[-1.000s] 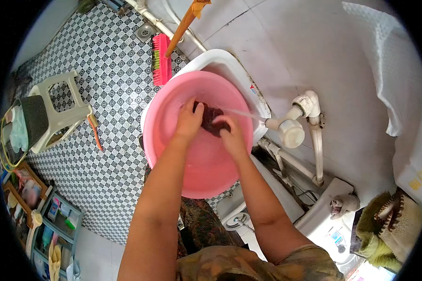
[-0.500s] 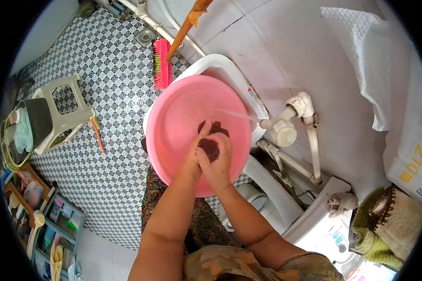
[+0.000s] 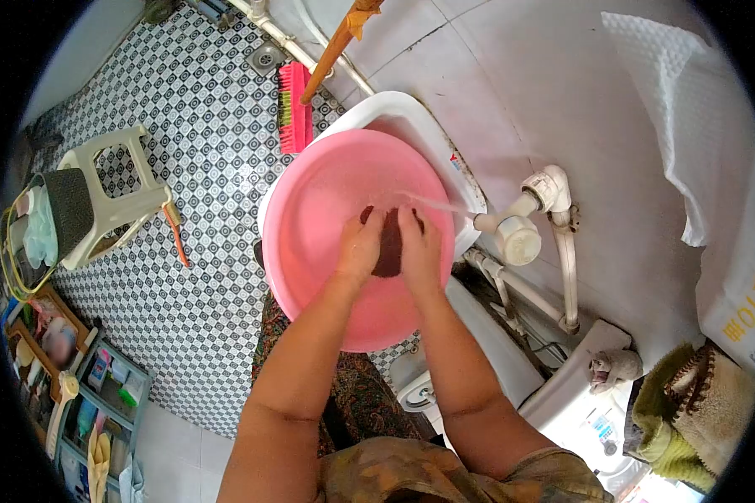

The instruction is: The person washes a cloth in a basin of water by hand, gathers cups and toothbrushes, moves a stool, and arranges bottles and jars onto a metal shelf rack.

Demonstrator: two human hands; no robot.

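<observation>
A dark brown cloth (image 3: 388,247) is stretched between my two hands above the pink basin (image 3: 306,289). My left hand (image 3: 361,245) grips its left edge, fingers wrapped over it. On the other side my right hand (image 3: 419,243) holds the right edge, its fingers bent around the cloth. A thin stream of water (image 3: 432,201) runs from the white tap (image 3: 518,239) into the basin, just beyond my fingertips. The basin rests on a white sink (image 3: 394,105).
A pink brush (image 3: 294,109) with a wooden handle leans beyond the basin. On the left are a plastic stool (image 3: 113,205) and a shelf (image 3: 113,402) of bottles. White pipes (image 3: 566,285) run along the wall at right, above towels (image 3: 679,419).
My hands have moved apart from their clasp around the cloth and slightly forward, toward the water. The cloth, bunched before, now hangs spread between them.
</observation>
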